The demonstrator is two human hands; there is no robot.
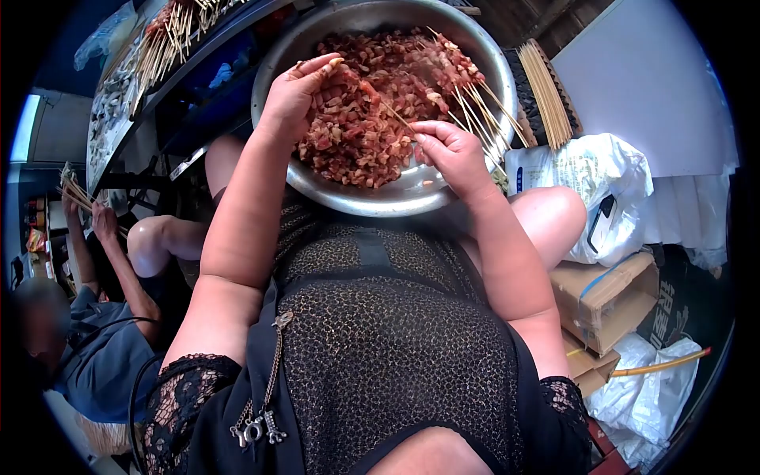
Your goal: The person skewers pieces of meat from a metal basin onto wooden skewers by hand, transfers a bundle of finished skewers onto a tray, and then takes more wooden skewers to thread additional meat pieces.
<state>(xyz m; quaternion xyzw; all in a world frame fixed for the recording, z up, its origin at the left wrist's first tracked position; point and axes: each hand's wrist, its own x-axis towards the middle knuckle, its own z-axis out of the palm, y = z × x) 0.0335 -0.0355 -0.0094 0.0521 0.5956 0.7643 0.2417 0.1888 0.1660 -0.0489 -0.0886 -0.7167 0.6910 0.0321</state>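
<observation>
A wide metal basin (372,204) full of diced raw meat (356,150) rests in front of me. Over it, my right hand (453,158) pinches the bare end of a wooden skewer (396,116). Meat pieces are threaded on the skewer's other end, where my left hand (305,89) closes its thumb and fingers on a small piece of meat. Several loaded skewers (455,67) lie against the basin's right side, their bare sticks (479,119) pointing down toward the rim.
Right of the basin lies a bundle of bare skewers (546,95), above a white plastic bag (586,174) and cardboard boxes (606,297). A table (111,119) at upper left carries many loaded skewers (170,43). At left, another person (111,340) holds a bunch of sticks (75,190).
</observation>
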